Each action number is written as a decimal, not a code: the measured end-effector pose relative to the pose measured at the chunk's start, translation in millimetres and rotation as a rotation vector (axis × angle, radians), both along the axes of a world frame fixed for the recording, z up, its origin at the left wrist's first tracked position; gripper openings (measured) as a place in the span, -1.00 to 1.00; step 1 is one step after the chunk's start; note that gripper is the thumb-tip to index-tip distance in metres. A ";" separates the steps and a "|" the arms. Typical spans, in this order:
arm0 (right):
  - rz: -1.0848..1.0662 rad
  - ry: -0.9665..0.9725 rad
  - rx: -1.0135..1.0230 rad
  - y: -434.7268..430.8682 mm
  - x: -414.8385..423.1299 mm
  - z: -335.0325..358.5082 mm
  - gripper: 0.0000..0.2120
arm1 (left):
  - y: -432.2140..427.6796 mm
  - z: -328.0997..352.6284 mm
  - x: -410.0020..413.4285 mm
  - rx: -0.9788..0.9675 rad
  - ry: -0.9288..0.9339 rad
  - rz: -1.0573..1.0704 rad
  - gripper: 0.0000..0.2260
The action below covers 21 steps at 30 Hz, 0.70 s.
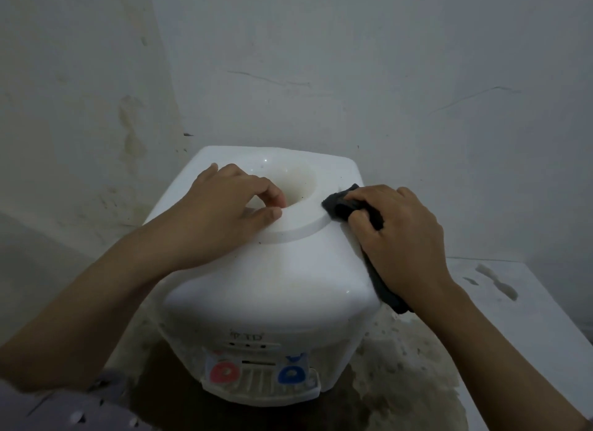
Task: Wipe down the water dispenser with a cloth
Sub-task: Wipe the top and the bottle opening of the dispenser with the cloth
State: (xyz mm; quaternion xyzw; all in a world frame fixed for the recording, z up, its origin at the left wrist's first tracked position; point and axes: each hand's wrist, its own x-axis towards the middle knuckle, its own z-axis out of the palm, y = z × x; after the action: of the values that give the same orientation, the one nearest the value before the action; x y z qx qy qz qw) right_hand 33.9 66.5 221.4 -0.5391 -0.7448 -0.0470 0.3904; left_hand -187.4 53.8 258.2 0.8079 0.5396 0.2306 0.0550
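Observation:
A white tabletop water dispenser [266, 279] stands below me, with a round bottle opening [295, 180] in its top and a red tap [224, 372] and a blue tap [291, 374] at its front. My left hand [224, 206] rests on the top's left side, its fingers curled over the rim of the opening. My right hand [401, 234] presses a dark grey cloth [340, 206] against the dispenser's upper right edge. The cloth hangs down the right side under my palm.
The dispenser sits on a stained, worn surface [401, 360] in a corner of scuffed white walls [385, 77]. A white ledge [519, 302] with chipped spots lies to the right.

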 end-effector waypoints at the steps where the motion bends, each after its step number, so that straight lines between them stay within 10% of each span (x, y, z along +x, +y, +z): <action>1: -0.002 -0.001 -0.022 4.3 0.7 0.9 -0.82 | -0.4 0.4 -0.3 -0.004 -0.012 -0.007 -0.89; 21: 0.094 0.122 -0.271 77.3 -7.1 24.0 -0.76 | 12.9 4.4 -6.2 -0.064 0.031 -0.072 -0.84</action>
State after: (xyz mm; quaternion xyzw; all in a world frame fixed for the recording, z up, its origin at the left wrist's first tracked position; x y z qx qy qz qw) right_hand 26.8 143.8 245.4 -0.5531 -0.7438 0.1051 0.3603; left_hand -193.6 66.7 262.7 0.8280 0.5182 0.1984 0.0807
